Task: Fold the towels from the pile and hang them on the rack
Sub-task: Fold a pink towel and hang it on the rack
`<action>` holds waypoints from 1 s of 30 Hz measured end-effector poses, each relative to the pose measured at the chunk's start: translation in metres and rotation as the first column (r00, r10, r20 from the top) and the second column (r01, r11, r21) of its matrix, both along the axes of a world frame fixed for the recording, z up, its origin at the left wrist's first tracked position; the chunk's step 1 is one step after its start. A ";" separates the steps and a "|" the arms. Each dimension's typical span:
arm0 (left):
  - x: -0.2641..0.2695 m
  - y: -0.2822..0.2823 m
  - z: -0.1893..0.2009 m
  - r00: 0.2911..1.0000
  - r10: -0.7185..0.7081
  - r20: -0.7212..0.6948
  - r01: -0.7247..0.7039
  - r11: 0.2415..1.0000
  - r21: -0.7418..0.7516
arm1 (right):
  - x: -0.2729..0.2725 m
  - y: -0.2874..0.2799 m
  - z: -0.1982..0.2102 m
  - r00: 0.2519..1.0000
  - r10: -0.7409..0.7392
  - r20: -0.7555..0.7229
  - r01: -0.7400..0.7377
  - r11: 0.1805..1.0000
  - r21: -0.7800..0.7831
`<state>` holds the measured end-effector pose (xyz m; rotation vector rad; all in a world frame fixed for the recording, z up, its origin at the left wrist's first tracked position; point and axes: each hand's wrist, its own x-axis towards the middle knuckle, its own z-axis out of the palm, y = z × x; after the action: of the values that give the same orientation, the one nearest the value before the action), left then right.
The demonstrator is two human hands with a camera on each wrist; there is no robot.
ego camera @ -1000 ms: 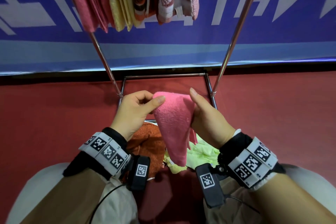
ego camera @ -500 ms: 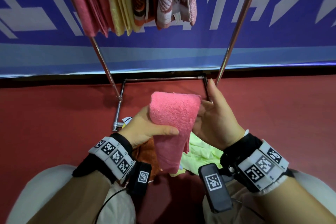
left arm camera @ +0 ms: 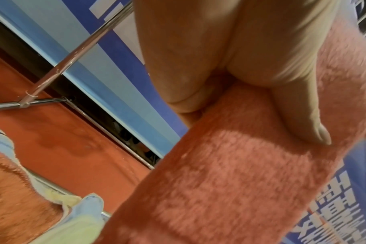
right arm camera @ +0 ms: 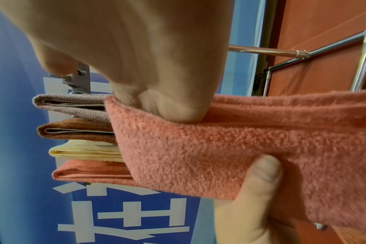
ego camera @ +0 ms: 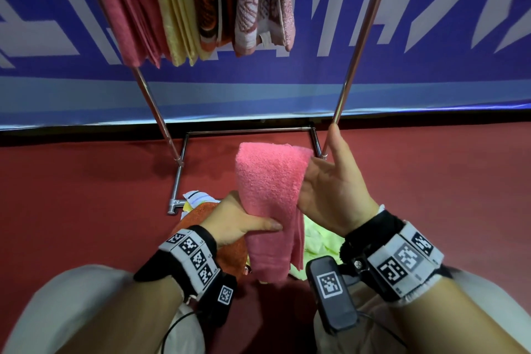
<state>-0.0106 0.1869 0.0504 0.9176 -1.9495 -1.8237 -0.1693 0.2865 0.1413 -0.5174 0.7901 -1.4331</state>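
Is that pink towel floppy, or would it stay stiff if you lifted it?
Probably floppy: the pink towel hangs limp below the left hand. Likely light, since a thumb-and-finger pinch holds it. Its fuzzy pile looks grippy, not slippery.

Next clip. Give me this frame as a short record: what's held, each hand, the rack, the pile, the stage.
held: pink towel, folded, above the pile
left: left hand has its grip on the towel's middle, thumb across the front
right: right hand at the upper right edge, fingers tucked into the fold, index finger straight up
rack: metal rack; hung towels bunched toward its left pole
pile: orange towel and light green towel on the floor at the rack's base
stage: folded, not yet hung
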 end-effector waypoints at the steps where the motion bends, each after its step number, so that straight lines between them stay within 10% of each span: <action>1: 0.000 0.001 -0.003 1.000 -0.001 0.017 0.001 1.000 -0.002 | 0.000 0.001 0.001 1.000 -0.007 0.006 0.008 1.000 -0.004; 19: 0.019 0.003 -0.066 0.931 -0.066 0.360 0.062 0.998 0.024 | 0.006 0.009 0.025 0.998 -0.066 0.014 0.066 0.997 -0.035; 30: 0.016 0.004 -0.043 0.956 0.021 0.292 -0.011 0.999 -0.036 | 0.014 0.012 0.052 0.992 -0.109 -0.061 0.104 0.992 -0.071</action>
<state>0.0050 0.1906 0.0077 1.2492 -2.1280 -1.7191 -0.1552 0.2982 0.1932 -0.5837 0.8333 -1.5527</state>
